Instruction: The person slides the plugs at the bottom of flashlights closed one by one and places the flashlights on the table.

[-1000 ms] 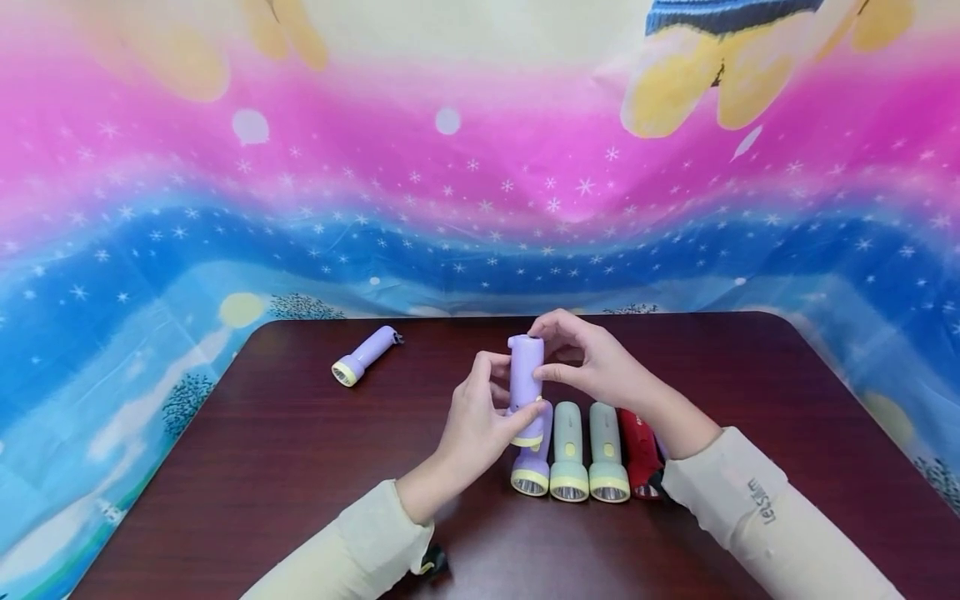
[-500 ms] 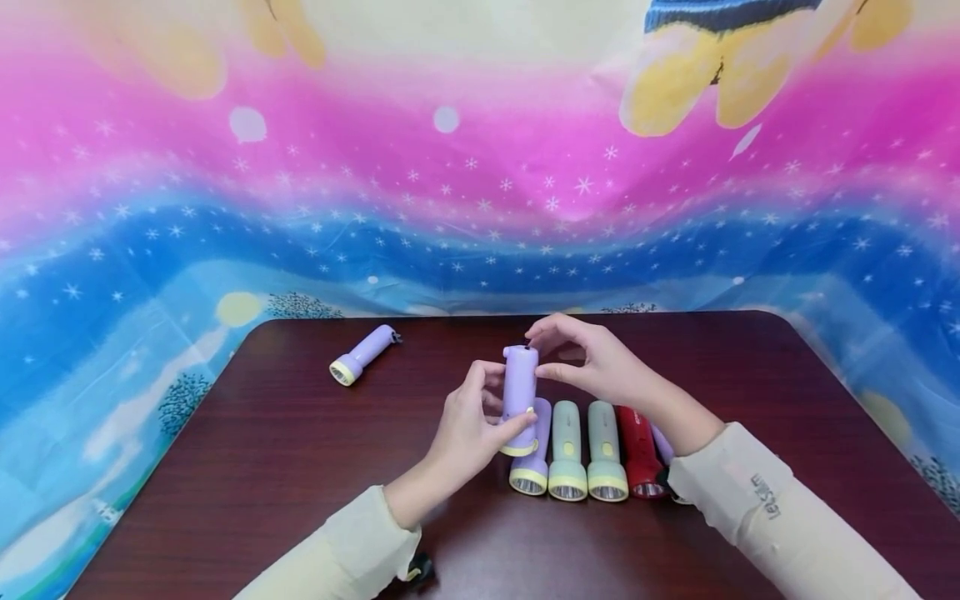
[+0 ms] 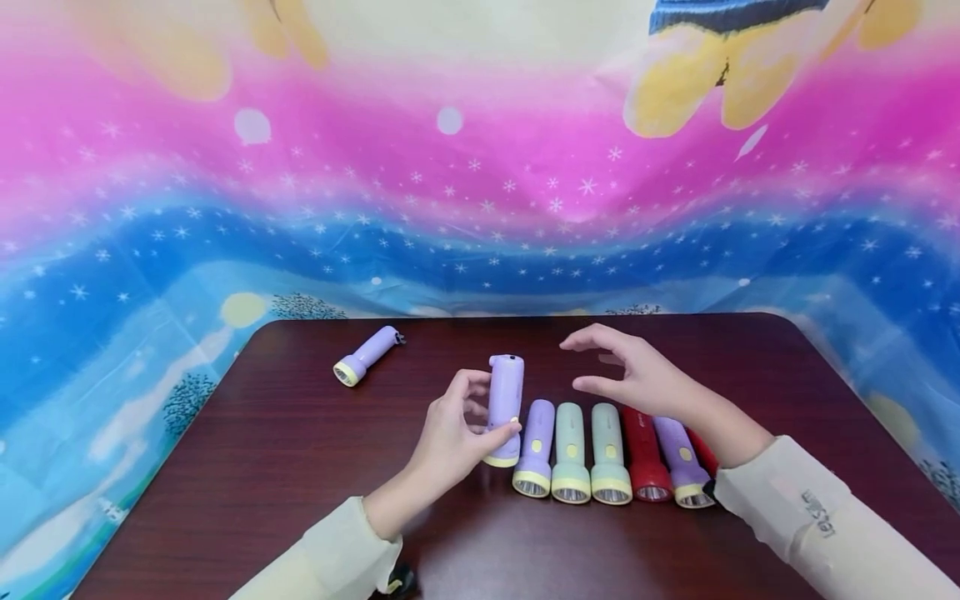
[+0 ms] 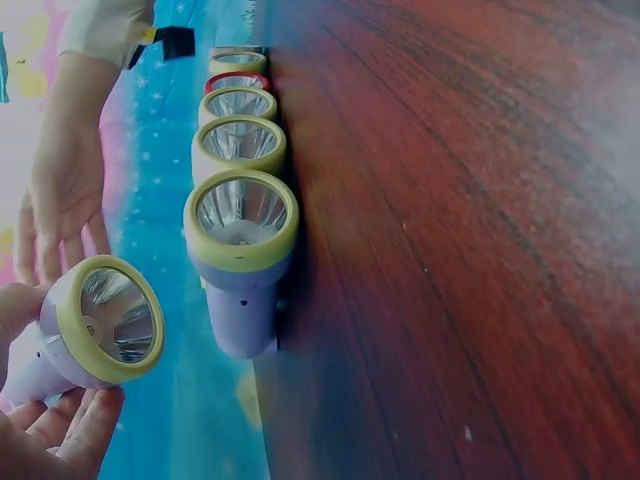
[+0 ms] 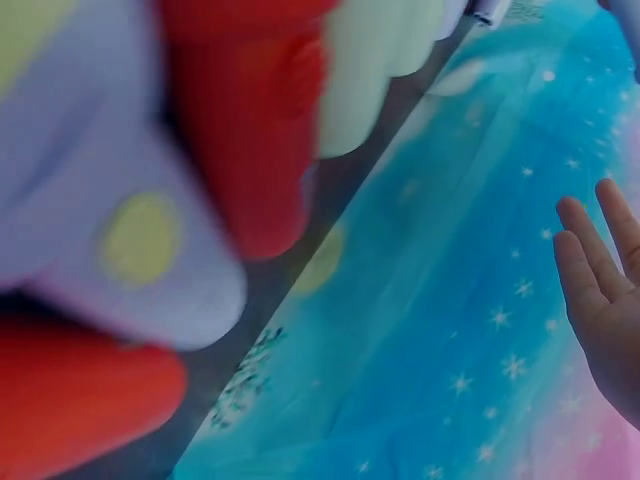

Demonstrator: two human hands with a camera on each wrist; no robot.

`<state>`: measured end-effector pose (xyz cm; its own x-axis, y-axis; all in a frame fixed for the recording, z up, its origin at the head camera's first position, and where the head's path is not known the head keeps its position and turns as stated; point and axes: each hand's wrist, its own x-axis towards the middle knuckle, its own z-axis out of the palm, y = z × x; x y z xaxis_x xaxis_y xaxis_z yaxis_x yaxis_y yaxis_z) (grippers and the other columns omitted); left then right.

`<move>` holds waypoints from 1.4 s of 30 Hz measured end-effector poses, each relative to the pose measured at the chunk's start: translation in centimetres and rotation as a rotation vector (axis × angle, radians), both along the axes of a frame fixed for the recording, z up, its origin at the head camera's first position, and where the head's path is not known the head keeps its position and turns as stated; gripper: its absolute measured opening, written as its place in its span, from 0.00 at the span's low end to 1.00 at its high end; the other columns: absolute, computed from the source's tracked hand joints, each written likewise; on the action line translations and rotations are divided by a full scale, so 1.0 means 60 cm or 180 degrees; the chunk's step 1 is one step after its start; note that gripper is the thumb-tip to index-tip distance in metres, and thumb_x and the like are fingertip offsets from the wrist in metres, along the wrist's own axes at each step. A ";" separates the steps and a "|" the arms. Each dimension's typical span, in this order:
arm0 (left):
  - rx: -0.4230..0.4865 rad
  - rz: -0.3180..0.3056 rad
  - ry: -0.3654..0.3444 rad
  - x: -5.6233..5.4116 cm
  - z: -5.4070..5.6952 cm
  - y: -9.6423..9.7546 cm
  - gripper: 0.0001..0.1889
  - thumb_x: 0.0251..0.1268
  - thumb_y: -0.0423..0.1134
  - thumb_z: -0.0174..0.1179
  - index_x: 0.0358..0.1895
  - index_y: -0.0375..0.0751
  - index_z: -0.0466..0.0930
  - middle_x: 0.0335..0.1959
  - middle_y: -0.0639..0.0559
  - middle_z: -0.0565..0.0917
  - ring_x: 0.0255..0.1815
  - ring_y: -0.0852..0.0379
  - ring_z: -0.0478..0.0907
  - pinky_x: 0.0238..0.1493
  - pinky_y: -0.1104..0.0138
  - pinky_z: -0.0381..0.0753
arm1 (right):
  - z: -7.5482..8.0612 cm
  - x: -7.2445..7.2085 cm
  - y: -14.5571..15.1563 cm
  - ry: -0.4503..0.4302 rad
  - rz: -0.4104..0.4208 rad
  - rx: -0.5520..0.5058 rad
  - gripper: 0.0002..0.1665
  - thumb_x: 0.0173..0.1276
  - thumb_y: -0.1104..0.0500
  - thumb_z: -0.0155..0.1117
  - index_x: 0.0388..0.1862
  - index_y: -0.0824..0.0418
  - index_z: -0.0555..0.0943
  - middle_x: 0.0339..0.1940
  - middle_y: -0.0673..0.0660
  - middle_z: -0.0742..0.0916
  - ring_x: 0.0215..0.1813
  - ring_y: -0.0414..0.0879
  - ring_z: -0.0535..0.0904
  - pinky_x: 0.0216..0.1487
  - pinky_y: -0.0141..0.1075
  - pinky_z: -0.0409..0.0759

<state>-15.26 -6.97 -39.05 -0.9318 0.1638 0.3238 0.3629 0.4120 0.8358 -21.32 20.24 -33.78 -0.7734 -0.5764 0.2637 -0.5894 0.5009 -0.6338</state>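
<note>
My left hand (image 3: 450, 429) holds a purple flashlight (image 3: 507, 390) with a pale yellow rim, tail up and head down, left of a row of flashlights. In the left wrist view, thumb and fingers grip the sides of this flashlight's head (image 4: 75, 360), its lens facing the camera. To the right, my right hand (image 3: 637, 375) hovers behind the row, fingers spread and touching nothing. Nearest the held one in the row lies another purple flashlight (image 3: 536, 437). Beside it are two green flashlights (image 3: 570, 429), (image 3: 607, 429), then a red flashlight (image 3: 647, 462) and a purple flashlight (image 3: 679, 458).
At the row's right end, a second red flashlight (image 3: 702, 452) is partly hidden by my right wrist. One more purple flashlight (image 3: 369, 354) lies apart at the back left of the dark wooden table (image 3: 247, 467). A printed cloth (image 3: 420, 192) hangs behind the table.
My right hand has let go of the purple flashlight's tail end and moved off to the right. My left hand has carried that flashlight left and lower, uncovering the purple one in the row.
</note>
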 end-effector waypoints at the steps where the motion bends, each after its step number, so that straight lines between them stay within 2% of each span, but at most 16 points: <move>1: 0.0003 0.0010 -0.0011 0.001 0.000 -0.002 0.30 0.51 0.36 0.76 0.56 0.44 0.71 0.45 0.47 0.84 0.36 0.57 0.83 0.38 0.70 0.87 | -0.003 0.002 0.007 0.0015 0.0001 0.0029 0.28 0.65 0.55 0.71 0.63 0.53 0.75 0.61 0.52 0.81 0.66 0.53 0.75 0.64 0.62 0.74; 4: -0.0008 0.0052 -0.0052 0.002 0.000 -0.008 0.30 0.51 0.36 0.77 0.57 0.44 0.71 0.46 0.46 0.85 0.36 0.57 0.84 0.39 0.68 0.87 | -0.013 0.007 0.027 0.0106 0.0014 0.0103 0.27 0.67 0.55 0.70 0.64 0.51 0.75 0.62 0.52 0.80 0.66 0.53 0.75 0.63 0.63 0.74; 8: -0.0010 0.0081 -0.0170 0.005 -0.001 -0.016 0.31 0.51 0.37 0.76 0.58 0.45 0.72 0.47 0.47 0.85 0.37 0.56 0.85 0.42 0.67 0.87 | -0.026 0.015 0.051 0.0207 -0.0015 0.0219 0.28 0.68 0.54 0.69 0.66 0.46 0.74 0.64 0.49 0.80 0.66 0.45 0.73 0.62 0.60 0.75; 12: -0.0047 0.0096 -0.0235 0.008 -0.006 -0.025 0.31 0.52 0.37 0.76 0.59 0.45 0.72 0.48 0.48 0.86 0.38 0.56 0.85 0.43 0.67 0.87 | -0.037 0.026 0.072 0.0304 -0.0095 0.0383 0.30 0.67 0.53 0.69 0.68 0.44 0.73 0.65 0.46 0.79 0.66 0.36 0.72 0.63 0.47 0.78; 16: -0.0103 0.0131 -0.0222 0.009 -0.012 -0.033 0.30 0.52 0.37 0.76 0.59 0.45 0.73 0.48 0.47 0.86 0.37 0.57 0.85 0.41 0.67 0.87 | -0.046 0.036 0.090 0.0417 -0.0145 0.0519 0.31 0.67 0.52 0.69 0.68 0.46 0.73 0.66 0.48 0.79 0.67 0.39 0.72 0.63 0.35 0.77; 18: -0.0097 0.0136 -0.0241 0.008 -0.014 -0.036 0.30 0.51 0.36 0.76 0.58 0.45 0.74 0.47 0.46 0.86 0.36 0.57 0.85 0.40 0.67 0.87 | -0.051 0.041 0.098 0.0467 -0.0166 0.0600 0.32 0.67 0.51 0.69 0.69 0.47 0.73 0.67 0.49 0.78 0.68 0.44 0.72 0.62 0.39 0.77; 22: -0.0055 0.0126 -0.0306 0.008 -0.017 -0.040 0.29 0.51 0.35 0.76 0.58 0.43 0.75 0.47 0.45 0.87 0.35 0.57 0.85 0.39 0.68 0.87 | -0.061 0.050 0.115 0.0445 -0.0193 0.0697 0.34 0.66 0.51 0.70 0.70 0.47 0.72 0.70 0.53 0.76 0.72 0.55 0.68 0.62 0.59 0.75; 25: -0.0049 0.0135 -0.0363 0.008 -0.020 -0.041 0.29 0.51 0.34 0.75 0.58 0.42 0.75 0.47 0.45 0.86 0.35 0.57 0.84 0.38 0.69 0.86 | -0.070 0.057 0.128 0.0374 -0.0244 0.0737 0.36 0.64 0.49 0.71 0.71 0.44 0.71 0.73 0.55 0.74 0.77 0.53 0.62 0.62 0.65 0.72; 27: -0.0070 0.0135 -0.0405 0.008 -0.022 -0.041 0.28 0.52 0.34 0.75 0.58 0.41 0.75 0.46 0.45 0.86 0.34 0.57 0.83 0.38 0.70 0.86 | -0.078 0.061 0.136 0.0362 -0.0284 0.0762 0.38 0.63 0.49 0.72 0.71 0.42 0.70 0.74 0.55 0.73 0.80 0.42 0.58 0.68 0.56 0.71; 29: -0.0081 0.0124 -0.0452 0.007 -0.025 -0.041 0.28 0.52 0.34 0.74 0.58 0.41 0.74 0.47 0.45 0.86 0.34 0.57 0.82 0.38 0.70 0.86 | -0.087 0.063 0.144 0.0374 -0.0268 0.0734 0.39 0.62 0.49 0.73 0.72 0.42 0.70 0.74 0.56 0.72 0.80 0.31 0.52 0.75 0.39 0.65; 32: -0.0094 0.0088 -0.0527 0.005 -0.029 -0.039 0.28 0.54 0.34 0.74 0.58 0.40 0.74 0.47 0.44 0.86 0.34 0.57 0.81 0.38 0.69 0.86 | -0.100 0.067 0.154 0.0428 -0.0193 0.0676 0.41 0.61 0.50 0.74 0.72 0.45 0.70 0.74 0.59 0.72 0.77 0.21 0.45 0.69 0.14 0.49; 35: -0.0064 0.0035 -0.0596 0.003 -0.034 -0.037 0.28 0.54 0.34 0.73 0.58 0.39 0.73 0.47 0.44 0.86 0.33 0.58 0.81 0.38 0.70 0.85 | -0.111 0.068 0.161 0.0482 -0.0118 0.0667 0.42 0.60 0.50 0.74 0.73 0.46 0.70 0.75 0.59 0.72 0.77 0.22 0.43 0.66 0.09 0.42; 36: -0.0055 0.0013 -0.0615 0.002 -0.035 -0.036 0.28 0.54 0.34 0.73 0.58 0.39 0.73 0.47 0.44 0.86 0.33 0.58 0.81 0.38 0.70 0.85 | -0.114 0.069 0.163 0.0497 -0.0110 0.0680 0.42 0.60 0.49 0.75 0.73 0.46 0.69 0.75 0.59 0.72 0.78 0.23 0.43 0.66 0.10 0.41; 38: -0.0057 -0.0029 -0.0656 0.001 -0.037 -0.034 0.28 0.54 0.34 0.73 0.58 0.39 0.73 0.47 0.43 0.86 0.33 0.58 0.81 0.37 0.70 0.85 | -0.120 0.069 0.166 0.0475 -0.0127 0.0710 0.43 0.59 0.48 0.75 0.73 0.45 0.69 0.75 0.57 0.71 0.79 0.25 0.42 0.75 0.21 0.46; 40: -0.0088 -0.0057 -0.0690 -0.001 -0.040 -0.032 0.28 0.54 0.35 0.73 0.59 0.38 0.73 0.47 0.43 0.86 0.33 0.58 0.81 0.36 0.70 0.84 | -0.127 0.067 0.167 0.0425 -0.0135 0.0698 0.43 0.59 0.48 0.75 0.73 0.43 0.69 0.76 0.57 0.71 0.80 0.28 0.43 0.80 0.44 0.53; 42: -0.0150 -0.0086 -0.0715 -0.003 -0.043 -0.031 0.29 0.55 0.36 0.73 0.59 0.38 0.72 0.48 0.42 0.85 0.33 0.58 0.82 0.35 0.70 0.84 | -0.133 0.067 0.168 0.0360 -0.0147 0.0681 0.43 0.59 0.47 0.75 0.73 0.43 0.70 0.75 0.59 0.71 0.80 0.30 0.43 0.71 0.64 0.61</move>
<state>-15.44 -8.82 -41.60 -0.9747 0.1996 0.1002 0.1813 0.4453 0.8768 -17.32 30.30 -41.79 -0.7727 -0.5932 0.2258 -0.6240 0.6447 -0.4417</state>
